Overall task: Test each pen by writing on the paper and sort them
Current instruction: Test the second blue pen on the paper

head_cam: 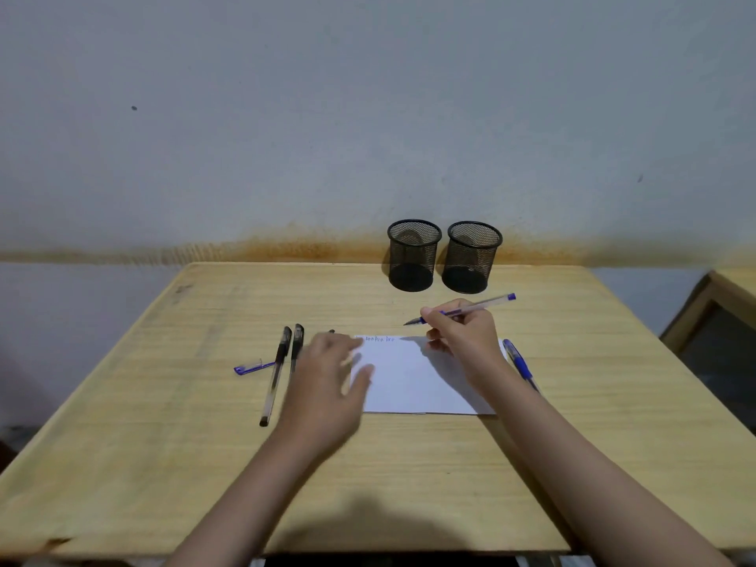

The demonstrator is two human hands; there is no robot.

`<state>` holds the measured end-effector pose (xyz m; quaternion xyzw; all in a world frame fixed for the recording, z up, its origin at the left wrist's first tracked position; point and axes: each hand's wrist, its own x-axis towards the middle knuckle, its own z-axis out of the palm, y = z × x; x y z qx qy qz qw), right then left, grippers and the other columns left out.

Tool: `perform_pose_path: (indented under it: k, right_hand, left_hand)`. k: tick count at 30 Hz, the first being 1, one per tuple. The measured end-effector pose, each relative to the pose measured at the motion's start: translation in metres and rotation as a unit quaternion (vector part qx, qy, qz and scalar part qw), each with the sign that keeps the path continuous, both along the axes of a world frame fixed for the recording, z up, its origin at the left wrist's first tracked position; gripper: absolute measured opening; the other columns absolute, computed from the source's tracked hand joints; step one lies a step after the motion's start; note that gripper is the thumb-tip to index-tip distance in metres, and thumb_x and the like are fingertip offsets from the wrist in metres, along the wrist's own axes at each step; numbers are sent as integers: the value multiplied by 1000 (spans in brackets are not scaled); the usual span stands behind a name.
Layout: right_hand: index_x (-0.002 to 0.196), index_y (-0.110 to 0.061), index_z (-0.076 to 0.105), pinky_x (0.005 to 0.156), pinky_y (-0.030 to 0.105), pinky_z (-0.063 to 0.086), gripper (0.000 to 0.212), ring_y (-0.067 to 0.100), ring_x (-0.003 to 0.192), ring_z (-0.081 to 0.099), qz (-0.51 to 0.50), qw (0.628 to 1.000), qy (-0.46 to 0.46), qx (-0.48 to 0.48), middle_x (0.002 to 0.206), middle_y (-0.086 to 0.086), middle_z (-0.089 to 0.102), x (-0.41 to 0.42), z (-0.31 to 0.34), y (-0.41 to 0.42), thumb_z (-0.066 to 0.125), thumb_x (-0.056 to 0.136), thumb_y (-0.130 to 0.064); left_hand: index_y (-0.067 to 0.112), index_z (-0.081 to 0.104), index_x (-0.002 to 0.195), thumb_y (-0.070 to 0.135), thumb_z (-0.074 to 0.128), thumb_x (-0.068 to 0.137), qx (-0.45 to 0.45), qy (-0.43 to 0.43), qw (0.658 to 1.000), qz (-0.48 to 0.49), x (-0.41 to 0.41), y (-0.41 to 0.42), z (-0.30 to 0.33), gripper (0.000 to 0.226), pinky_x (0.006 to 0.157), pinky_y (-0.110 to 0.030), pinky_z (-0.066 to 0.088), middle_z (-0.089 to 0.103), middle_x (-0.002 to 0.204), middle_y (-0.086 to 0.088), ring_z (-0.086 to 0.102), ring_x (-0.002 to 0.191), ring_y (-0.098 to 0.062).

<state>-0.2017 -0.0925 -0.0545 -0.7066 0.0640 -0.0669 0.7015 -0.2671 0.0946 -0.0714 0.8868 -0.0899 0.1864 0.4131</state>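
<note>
A white sheet of paper (413, 382) lies mid-table with small blue scribbles along its top edge. My right hand (462, 333) holds an uncapped blue pen (478, 306), its tip raised just above the paper's far edge. My left hand (331, 374) hovers blurred over the paper's left edge, fingers spread, holding nothing. Two black capped pens (276, 374) (296, 347) lie left of the paper, and a third pen's tip (331, 331) peeks out behind my left hand. A blue cap (249, 367) lies beside them. Another blue pen (518, 362) rests right of the paper.
Two black mesh pen cups (413, 255) (472, 257) stand side by side at the table's far edge against the wall. The wooden table (163, 444) has bare surface at the front and left. A second piece of wooden furniture (716, 321) sits at the right.
</note>
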Motion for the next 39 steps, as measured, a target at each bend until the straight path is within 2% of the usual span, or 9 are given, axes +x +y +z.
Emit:
perform_pose_path:
  k: [2, 5, 8, 11, 17, 25, 29, 35, 39]
  right_hand:
    - [78, 0, 59, 51, 21, 54, 10, 14, 54, 62, -8, 1000, -17, -1, 62, 11, 62, 4, -3, 2, 68, 83, -2]
    - [72, 0, 54, 50, 21, 54, 17, 12, 51, 63, -18, 999, -40, -28, 62, 13, 60, 8, -8, 4, 69, 80, 1]
    - [68, -2, 52, 47, 19, 51, 24, 10, 43, 60, -20, 997, -50, -47, 57, 13, 56, 14, -9, 9, 73, 78, -2]
    - [68, -2, 51, 41, 21, 49, 22, 10, 40, 59, -19, 997, -42, -59, 54, 13, 56, 20, -13, 14, 69, 80, 0]
    - [68, -1, 52, 46, 32, 57, 20, 24, 49, 68, -27, 997, -15, -73, 58, 21, 64, 26, -23, 17, 68, 80, -2]
    - [65, 0, 45, 49, 38, 54, 21, 27, 44, 60, -23, 994, -44, -101, 60, 33, 54, 27, -29, 20, 61, 78, 5]
    - [66, -4, 45, 48, 31, 55, 23, 22, 45, 61, -22, 992, -37, -120, 62, 27, 58, 31, -32, 21, 62, 80, 2]
    - [66, -2, 47, 47, 30, 54, 21, 20, 43, 61, -8, 992, -27, -123, 66, 34, 59, 30, -30, 21, 63, 79, 3]
    - [69, 0, 49, 46, 27, 54, 18, 16, 41, 60, -32, 990, -31, -136, 61, 26, 58, 31, -31, 22, 63, 80, 3]
  left_hand:
    - [21, 50, 128, 34, 53, 90, 76, 10, 994, -77, 0, -18, -9, 41, 98, -8, 26, 44, 132, 4, 37, 120, 7]
    - [23, 30, 142, 42, 41, 93, 226, 68, 964, -123, 11, -32, -19, 54, 116, -38, 16, 22, 154, -1, 17, 141, -18]
    - [22, 19, 146, 43, 31, 96, 294, 98, 943, -125, 16, -37, -24, 56, 118, -44, 2, 10, 158, -3, 3, 145, -19]
    - [23, 17, 147, 43, 28, 97, 292, 105, 942, -128, 16, -36, -28, 55, 117, -40, -3, 7, 159, 0, -2, 145, -17]
    - [26, 14, 148, 48, 22, 93, 294, 113, 940, -131, 18, -35, -29, 59, 116, -36, -3, 3, 159, 4, -5, 146, -14]
    - [26, 15, 147, 51, 17, 86, 280, 118, 943, -133, 18, -36, -29, 67, 117, -35, -2, 4, 159, 5, -4, 146, -13]
    - [26, 17, 147, 51, 19, 86, 274, 117, 945, -134, 18, -36, -30, 66, 116, -34, -2, 6, 159, 4, -3, 146, -13]
    - [24, 19, 147, 49, 22, 86, 266, 109, 948, -134, 17, -35, -30, 66, 116, -35, 0, 10, 158, 1, 1, 146, -15]
    - [24, 20, 147, 49, 22, 86, 264, 113, 949, -134, 17, -36, -30, 66, 117, -36, 1, 10, 158, 2, 1, 146, -15]
